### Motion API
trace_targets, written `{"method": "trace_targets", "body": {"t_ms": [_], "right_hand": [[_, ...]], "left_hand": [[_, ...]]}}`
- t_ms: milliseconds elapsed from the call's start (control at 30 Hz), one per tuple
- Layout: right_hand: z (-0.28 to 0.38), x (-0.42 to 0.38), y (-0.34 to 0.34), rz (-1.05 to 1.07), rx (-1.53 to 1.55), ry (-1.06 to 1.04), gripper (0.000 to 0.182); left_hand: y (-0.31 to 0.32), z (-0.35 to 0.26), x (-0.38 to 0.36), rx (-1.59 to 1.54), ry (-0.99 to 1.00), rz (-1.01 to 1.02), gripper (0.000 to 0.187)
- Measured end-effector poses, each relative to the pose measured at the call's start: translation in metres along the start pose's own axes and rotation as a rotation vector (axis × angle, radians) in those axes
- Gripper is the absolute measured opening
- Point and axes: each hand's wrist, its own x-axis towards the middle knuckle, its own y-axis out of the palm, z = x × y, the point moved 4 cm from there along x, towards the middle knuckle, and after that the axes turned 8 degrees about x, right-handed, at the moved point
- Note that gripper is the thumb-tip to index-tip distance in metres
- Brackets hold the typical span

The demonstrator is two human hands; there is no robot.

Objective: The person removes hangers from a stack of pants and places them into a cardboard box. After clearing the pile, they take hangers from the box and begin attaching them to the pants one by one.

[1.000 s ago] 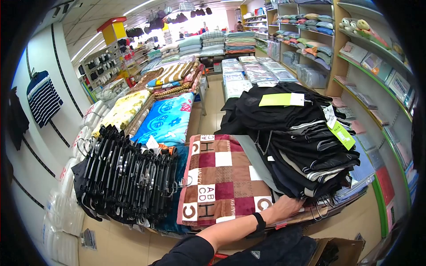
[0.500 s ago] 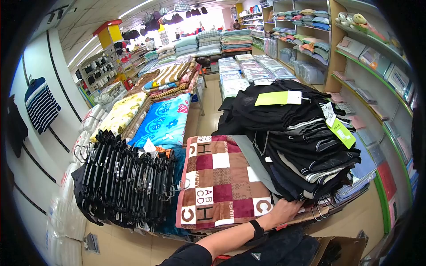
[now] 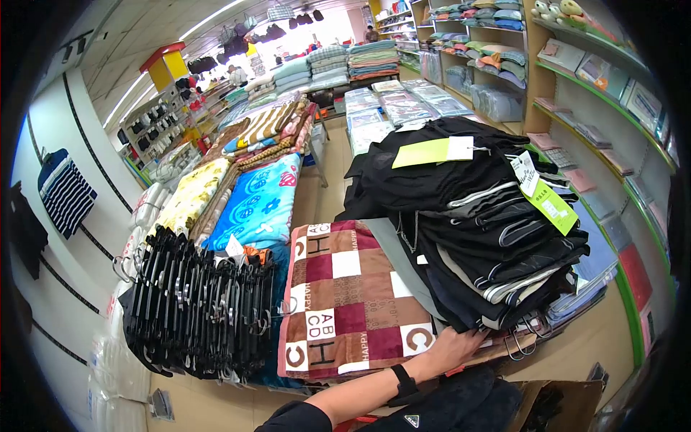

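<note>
Black clothes pile: long axis far left to near right.

Bright shop as seen from here, light soft and even across near checked blanket. Strongest light from far end: white glare washing out detail, far bedding stacks pale and hazy. Ceiling tube light glowing at far left. Black garments at right swallow light, folds merging; interior of near box dark. Near patterns crisp. Wide-lens distortion bends left wall and right shelving; rounded black border hides all corners.
</note>
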Motion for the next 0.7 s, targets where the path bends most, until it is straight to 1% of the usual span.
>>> {"method": "trace_targets", "body": {"t_ms": [33,167,233,267,333,400,467,500,533,567,600,633,700], "right_hand": [[0.003,0.007,0.001,-0.013,-0.010,-0.049,0.060],[-0.008,0.041,0.013,0.006,0.035,-0.101,0.058],[0.014,0.055,0.008,-0.005,0.184,-0.111,0.058],[0.022,0.065,0.008,-0.003,0.183,-0.109,0.058],[0.049,0.086,0.005,-0.015,0.262,-0.181,0.057],[0.086,0.105,0.000,0.014,0.418,-0.231,0.056],[0.031,0.176,0.055,-0.046,0.570,-0.385,0.041],[0.055,0.179,0.046,0.052,0.575,-0.328,0.038],[0.103,0.181,0.030,0.150,0.578,-0.269,0.035],[0.128,0.187,0.025,0.095,0.538,-0.383,0.034],[0.149,0.193,0.022,0.041,0.496,-0.497,0.033],[0.166,0.202,0.020,0.043,0.496,-0.496,0.033],[0.197,0.220,0.016,0.032,0.478,-0.587,0.032]], "left_hand": [[0.000,0.000,0.000,-0.024,-0.011,-0.008,0.034],[-0.002,0.000,0.002,-0.057,-0.031,0.009,0.025],[-0.003,0.000,0.003,-0.042,-0.033,0.018,0.024],[-0.003,0.000,0.003,-0.027,-0.037,0.024,0.022],[-0.003,0.000,0.002,-0.016,-0.025,0.038,0.024],[0.003,0.000,-0.001,-0.003,-0.010,0.051,0.025],[0.018,0.001,-0.009,0.021,0.013,0.071,0.029],[0.016,0.001,-0.008,0.021,0.013,0.072,0.029],[0.012,0.000,-0.007,0.014,0.015,0.091,0.038],[0.011,-0.001,-0.007,0.008,0.018,0.111,0.048],[0.012,-0.001,-0.008,0.008,0.017,0.113,0.048],[0.015,-0.001,-0.010,0.011,0.008,0.138,0.046],[0.019,-0.002,-0.013,0.013,-0.002,0.164,0.044]]}}
